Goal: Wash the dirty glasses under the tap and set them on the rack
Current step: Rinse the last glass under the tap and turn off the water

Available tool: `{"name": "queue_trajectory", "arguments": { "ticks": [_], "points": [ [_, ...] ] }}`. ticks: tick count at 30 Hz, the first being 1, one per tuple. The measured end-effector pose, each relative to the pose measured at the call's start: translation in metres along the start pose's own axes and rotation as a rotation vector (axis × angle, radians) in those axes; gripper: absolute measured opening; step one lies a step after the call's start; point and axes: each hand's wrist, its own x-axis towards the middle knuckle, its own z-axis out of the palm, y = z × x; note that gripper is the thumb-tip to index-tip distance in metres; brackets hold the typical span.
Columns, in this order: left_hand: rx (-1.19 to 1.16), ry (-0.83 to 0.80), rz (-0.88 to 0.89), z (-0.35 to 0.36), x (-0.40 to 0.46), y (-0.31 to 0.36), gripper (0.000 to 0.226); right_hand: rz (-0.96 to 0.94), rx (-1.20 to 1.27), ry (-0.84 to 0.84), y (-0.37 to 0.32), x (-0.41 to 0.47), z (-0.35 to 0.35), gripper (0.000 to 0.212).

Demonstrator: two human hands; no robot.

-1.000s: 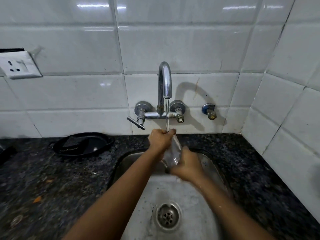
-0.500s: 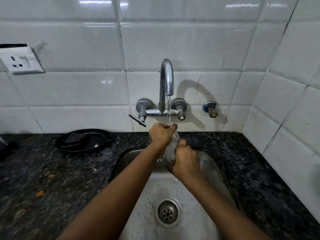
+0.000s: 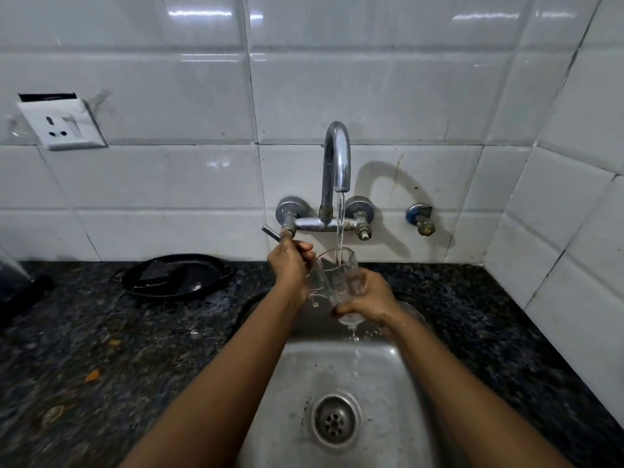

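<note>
A clear drinking glass (image 3: 332, 278) is held upright under the chrome tap (image 3: 336, 157), and the running stream falls into its mouth. My right hand (image 3: 369, 295) is wrapped around the glass's lower part from the right. My left hand (image 3: 288, 265) is at the glass's left side, fingers curled, reaching up to touch the tap's lever handle (image 3: 271, 232). Water drips from the glass's base into the steel sink (image 3: 297, 400). No rack is in view.
A black pan (image 3: 175, 275) with a dark object in it sits on the dark granite counter (image 3: 101, 349) left of the sink. A wall socket (image 3: 60, 125) is at upper left. White tiled walls close the back and right. A drain (image 3: 334, 422) is in the basin.
The glass has gone from tilted and rubbed between both hands to upright under the stream. My left hand left the glass's rim and rose to the tap lever.
</note>
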Motion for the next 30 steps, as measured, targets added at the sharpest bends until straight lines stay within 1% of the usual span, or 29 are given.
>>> {"name": "queue_trajectory", "arguments": {
  "ticks": [3,5,7,9,10,12,14,15,17,19,23,25,30],
  "points": [
    [0.183,0.123,0.045,-0.015,0.021,-0.002,0.034,-0.046,-0.075,0.046,-0.007,0.004,-0.003,0.069],
    [0.316,0.134,0.059,-0.018,0.028,0.0,0.035,-0.101,-0.189,0.048,-0.012,0.006,-0.009,0.069],
    [0.481,0.151,0.116,-0.018,0.031,0.003,0.035,-0.149,-0.368,0.034,-0.019,0.011,-0.012,0.07],
    [0.64,0.187,0.191,-0.018,0.033,0.006,0.036,-0.189,-0.575,0.041,-0.026,0.014,-0.013,0.066],
    [0.687,0.192,0.203,-0.019,0.036,0.005,0.04,-0.202,-0.662,0.038,-0.029,0.015,-0.013,0.063],
    [0.774,0.181,0.219,-0.022,0.044,0.002,0.047,-0.203,-0.774,0.028,-0.033,0.017,-0.011,0.061],
    [0.925,0.155,0.314,-0.024,0.046,-0.001,0.042,-0.213,-0.846,0.03,-0.036,0.019,-0.009,0.052],
    [0.985,0.149,0.368,-0.024,0.047,-0.003,0.039,-0.225,-0.869,0.032,-0.036,0.02,-0.007,0.047],
    [1.086,0.143,0.448,-0.026,0.045,-0.005,0.038,-0.243,-0.866,0.015,-0.039,0.024,-0.004,0.047],
    [1.243,0.136,0.535,-0.029,0.044,-0.005,0.037,-0.278,-0.866,-0.004,-0.042,0.027,0.0,0.051],
    [1.529,0.071,0.731,-0.033,0.045,-0.001,0.035,-0.291,-0.806,0.024,-0.046,0.031,0.007,0.065],
    [1.596,0.054,0.743,-0.034,0.046,0.0,0.036,-0.286,-0.772,0.045,-0.047,0.031,0.009,0.068],
    [1.54,0.037,0.679,-0.04,0.043,0.0,0.038,-0.268,-0.728,0.057,-0.056,0.016,0.01,0.069]
  ]
}}
